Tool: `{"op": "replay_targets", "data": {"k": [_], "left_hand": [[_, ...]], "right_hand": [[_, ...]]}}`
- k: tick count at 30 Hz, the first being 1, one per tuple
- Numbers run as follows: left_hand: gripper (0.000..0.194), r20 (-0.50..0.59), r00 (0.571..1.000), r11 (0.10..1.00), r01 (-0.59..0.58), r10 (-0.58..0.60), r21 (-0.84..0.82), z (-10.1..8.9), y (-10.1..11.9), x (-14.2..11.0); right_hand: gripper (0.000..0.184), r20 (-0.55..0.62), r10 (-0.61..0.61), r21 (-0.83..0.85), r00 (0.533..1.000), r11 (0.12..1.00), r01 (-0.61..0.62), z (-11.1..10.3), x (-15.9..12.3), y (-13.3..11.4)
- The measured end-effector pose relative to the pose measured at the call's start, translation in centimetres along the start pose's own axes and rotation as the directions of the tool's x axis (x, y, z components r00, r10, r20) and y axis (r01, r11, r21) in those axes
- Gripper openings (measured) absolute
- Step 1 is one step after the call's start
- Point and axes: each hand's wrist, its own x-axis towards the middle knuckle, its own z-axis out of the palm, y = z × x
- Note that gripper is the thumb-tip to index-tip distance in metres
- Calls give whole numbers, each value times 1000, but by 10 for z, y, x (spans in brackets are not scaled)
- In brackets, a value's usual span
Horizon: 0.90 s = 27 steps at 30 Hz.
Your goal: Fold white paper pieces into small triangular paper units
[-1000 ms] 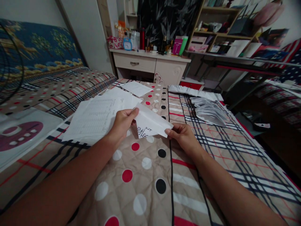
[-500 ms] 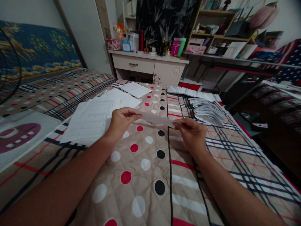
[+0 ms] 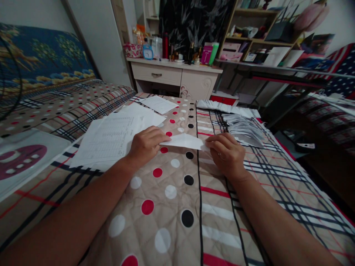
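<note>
A small folded white paper (image 3: 185,141) lies nearly flat just above the quilt (image 3: 172,207) in the middle of the view. My left hand (image 3: 145,146) pinches its left end with curled fingers. My right hand (image 3: 227,155) pinches its right end, knuckles up. Left of my left hand lies a spread of white printed sheets (image 3: 111,138). Beyond my right hand sits a fanned pile of folded white papers (image 3: 244,129).
A row of white folded papers (image 3: 226,108) lines the far edge of the bed. Another loose sheet (image 3: 159,104) lies further back. A cream dresser (image 3: 177,75) with bottles and a clock stands behind; shelves (image 3: 266,40) fill the right. A white bag (image 3: 22,159) lies at left.
Both hands have lowered the paper from a raised, tilted hold with writing showing to nearly flat on the quilt, its plain side up.
</note>
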Motion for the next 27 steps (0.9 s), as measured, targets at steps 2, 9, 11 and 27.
{"op": "replay_targets", "data": {"k": [2,9,11,27], "left_hand": [[35,74,997,998,-43,39,54,1,-1,-2],[31,202,974,982,-129,100,141,2,1,-5],[30,276,954,981,-155,117,119,3,0,-6],[16,344,939,973,83,-4,-215,21,18,-8]], "right_hand": [[18,28,-4,10,1000,1000,4,0,1,1],[26,302,-26,184,953,982,-32,5,-4,4],[29,371,-25,187,928,981,-48,5,-5,4],[16,399,58,354,915,911,-211,12,-5,-8]]}}
